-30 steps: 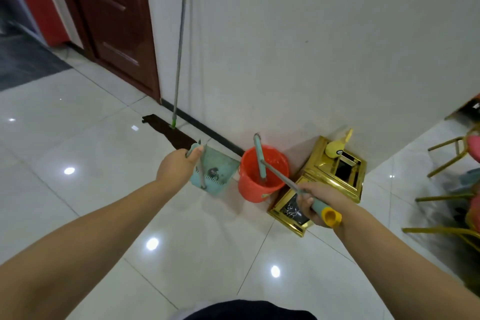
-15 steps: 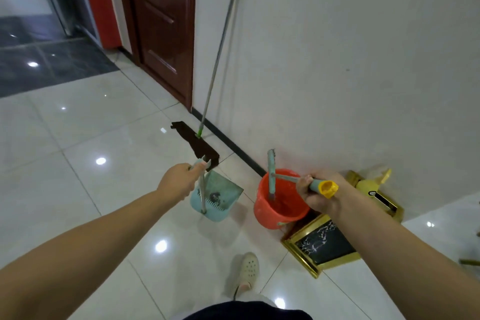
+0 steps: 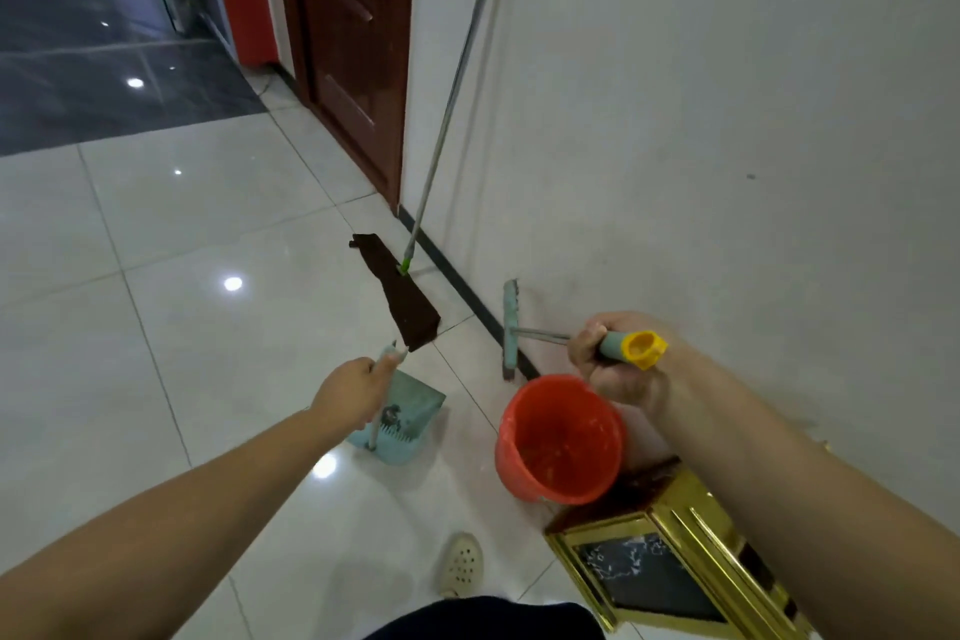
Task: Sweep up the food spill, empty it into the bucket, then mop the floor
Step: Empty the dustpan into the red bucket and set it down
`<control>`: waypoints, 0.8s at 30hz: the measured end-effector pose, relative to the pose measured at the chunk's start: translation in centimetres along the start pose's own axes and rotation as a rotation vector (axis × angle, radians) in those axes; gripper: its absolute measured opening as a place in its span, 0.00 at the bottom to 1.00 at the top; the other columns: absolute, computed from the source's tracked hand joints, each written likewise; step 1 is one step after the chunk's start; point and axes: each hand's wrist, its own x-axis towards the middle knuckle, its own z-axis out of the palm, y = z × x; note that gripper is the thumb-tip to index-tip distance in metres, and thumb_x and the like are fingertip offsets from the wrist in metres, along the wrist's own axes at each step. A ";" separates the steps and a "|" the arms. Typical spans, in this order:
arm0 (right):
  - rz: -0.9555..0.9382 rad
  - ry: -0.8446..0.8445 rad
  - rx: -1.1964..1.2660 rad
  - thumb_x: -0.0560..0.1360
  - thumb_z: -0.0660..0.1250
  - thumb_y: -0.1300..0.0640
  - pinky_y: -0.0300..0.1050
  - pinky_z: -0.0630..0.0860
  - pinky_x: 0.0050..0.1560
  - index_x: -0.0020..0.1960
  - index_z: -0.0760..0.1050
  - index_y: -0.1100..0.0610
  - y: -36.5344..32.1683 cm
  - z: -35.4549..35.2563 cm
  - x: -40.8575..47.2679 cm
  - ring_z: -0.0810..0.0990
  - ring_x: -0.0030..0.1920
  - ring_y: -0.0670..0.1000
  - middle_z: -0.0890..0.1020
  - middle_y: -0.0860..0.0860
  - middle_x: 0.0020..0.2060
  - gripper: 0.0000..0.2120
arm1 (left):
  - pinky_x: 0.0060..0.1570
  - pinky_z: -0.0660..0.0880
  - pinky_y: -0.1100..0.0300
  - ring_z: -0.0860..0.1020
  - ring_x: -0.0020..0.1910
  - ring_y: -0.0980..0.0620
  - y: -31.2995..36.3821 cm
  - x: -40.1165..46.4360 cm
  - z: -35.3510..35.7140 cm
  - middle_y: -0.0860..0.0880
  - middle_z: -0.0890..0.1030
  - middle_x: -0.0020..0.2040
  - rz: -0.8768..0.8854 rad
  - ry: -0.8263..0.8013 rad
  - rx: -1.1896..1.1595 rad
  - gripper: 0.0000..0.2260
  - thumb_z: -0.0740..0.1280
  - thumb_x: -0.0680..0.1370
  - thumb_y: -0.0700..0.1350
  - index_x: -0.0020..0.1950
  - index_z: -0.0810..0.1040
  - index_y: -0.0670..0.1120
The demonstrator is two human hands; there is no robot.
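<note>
My left hand (image 3: 352, 392) grips the upright handle of a teal dustpan (image 3: 408, 424), which rests on the floor tiles with dark debris inside. My right hand (image 3: 618, 369) is closed around the teal, yellow-capped handle of a small broom (image 3: 510, 330); its head hangs just past the bucket by the wall's skirting. The orange bucket (image 3: 561, 442) stands on the floor below my right hand, to the right of the dustpan. A mop (image 3: 457, 88) with a green-tipped metal pole leans on the white wall, its dark brown cloth head (image 3: 402, 296) flat on the floor.
A gold-framed box (image 3: 670, 572) with a dark marble-look panel lies right of the bucket against the wall. A dark red door (image 3: 358, 42) is at the back. My shoe (image 3: 464, 564) shows at the bottom. Glossy white tiles spread to the left.
The broom head has lifted out of the bucket and now hangs beyond it near the wall. The view has shifted closer; the dustpan stays in my left hand.
</note>
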 end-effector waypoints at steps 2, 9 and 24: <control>0.063 -0.006 -0.044 0.78 0.51 0.69 0.31 0.65 0.14 0.34 0.61 0.60 -2.5 0.2 2.5 0.66 0.13 0.47 0.66 0.54 0.17 0.14 | 0.32 0.71 0.59 0.72 0.27 0.49 1.3 1.6 2.1 0.46 0.76 0.31 -0.020 -0.005 -0.006 0.25 0.52 0.80 0.62 0.37 0.70 0.42; 0.334 -0.043 -0.228 0.79 0.51 0.65 0.31 0.65 0.13 0.40 0.63 0.61 -7.2 1.1 9.9 0.67 0.13 0.47 0.67 0.55 0.21 0.09 | 0.35 0.73 0.59 0.75 0.32 0.50 3.8 5.8 7.4 0.46 0.77 0.36 -0.135 0.021 0.081 0.21 0.51 0.82 0.58 0.42 0.71 0.44; 0.688 -0.101 -0.606 0.80 0.57 0.61 0.34 0.72 0.17 0.45 0.68 0.67 -4.6 7.3 13.7 0.71 0.17 0.47 0.71 0.57 0.30 0.10 | 0.42 0.77 0.58 0.77 0.35 0.53 4.2 8.6 11.4 0.48 0.80 0.38 -0.195 0.005 -0.024 0.20 0.51 0.81 0.58 0.43 0.75 0.47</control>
